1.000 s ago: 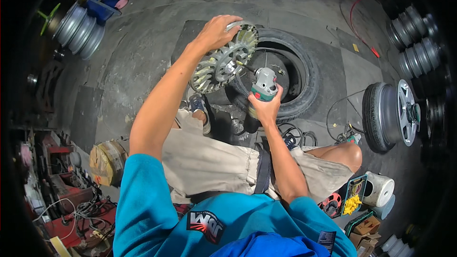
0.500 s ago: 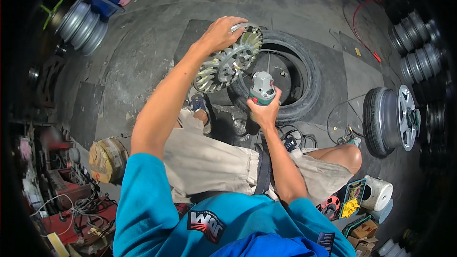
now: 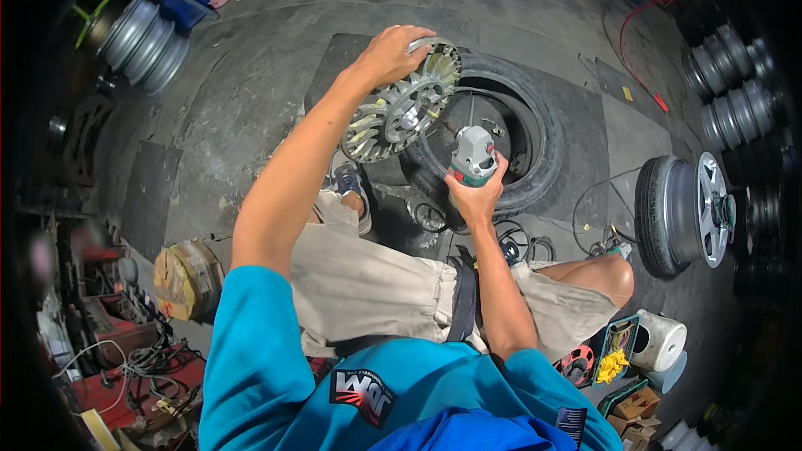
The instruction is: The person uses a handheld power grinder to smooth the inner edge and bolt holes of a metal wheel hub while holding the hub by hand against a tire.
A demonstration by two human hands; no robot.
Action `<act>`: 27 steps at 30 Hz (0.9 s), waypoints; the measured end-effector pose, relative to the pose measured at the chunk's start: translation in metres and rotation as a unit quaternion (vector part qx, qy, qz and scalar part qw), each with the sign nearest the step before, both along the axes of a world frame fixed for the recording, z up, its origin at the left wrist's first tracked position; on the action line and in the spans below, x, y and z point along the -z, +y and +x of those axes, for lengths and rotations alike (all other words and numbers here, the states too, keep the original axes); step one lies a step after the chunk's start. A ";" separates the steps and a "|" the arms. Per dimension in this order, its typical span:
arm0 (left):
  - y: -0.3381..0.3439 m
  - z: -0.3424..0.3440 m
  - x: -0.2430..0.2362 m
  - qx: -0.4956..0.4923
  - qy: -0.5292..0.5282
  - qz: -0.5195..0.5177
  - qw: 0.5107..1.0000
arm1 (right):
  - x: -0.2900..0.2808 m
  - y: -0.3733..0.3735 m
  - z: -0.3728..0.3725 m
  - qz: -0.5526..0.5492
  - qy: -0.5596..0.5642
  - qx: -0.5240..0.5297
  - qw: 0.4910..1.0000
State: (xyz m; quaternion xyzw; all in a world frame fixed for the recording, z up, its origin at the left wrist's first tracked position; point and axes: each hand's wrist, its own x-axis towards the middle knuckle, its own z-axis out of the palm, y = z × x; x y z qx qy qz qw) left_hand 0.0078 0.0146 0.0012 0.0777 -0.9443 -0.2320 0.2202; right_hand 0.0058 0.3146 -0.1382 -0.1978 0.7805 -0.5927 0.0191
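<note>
My left hand (image 3: pixel 393 54) grips the upper edge of a tilted grey spoked wheel (image 3: pixel 372 129), whose spokes carry pale yellowish smears. My right hand (image 3: pixel 476 196) is wrapped round a grey and green power tool (image 3: pixel 474 150). A thin shaft on the tool points at the wheel's middle; I cannot tell whether its tip touches the metal. Behind and beneath both lies a black tyre (image 3: pixel 539 142) flat on dark mats, partly covered by the wheel and tool. My legs are bent beneath my forearms, and one shoe shows below the wheel.
Stacked silver rims stand at left (image 3: pixel 142 46) and right (image 3: pixel 735 113). A tyred wheel (image 3: pixel 710 205) stands upright at right, near cables. A red hose (image 3: pixel 625 46) trails behind. Nearer lie a taped roll (image 3: pixel 184 280), red machinery (image 3: pixel 117 376), a crate (image 3: pixel 618 330) and a white bucket (image 3: pixel 660 342).
The tool and my right hand have shifted slightly right and downward, the tool's housing turning a little. My left hand and the wheel have moved slightly rightward in view, still gripped.
</note>
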 end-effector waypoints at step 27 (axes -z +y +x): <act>0.001 -0.002 0.002 0.021 0.007 -0.010 1.000 | 0.003 0.005 -0.005 0.005 0.008 0.003 1.000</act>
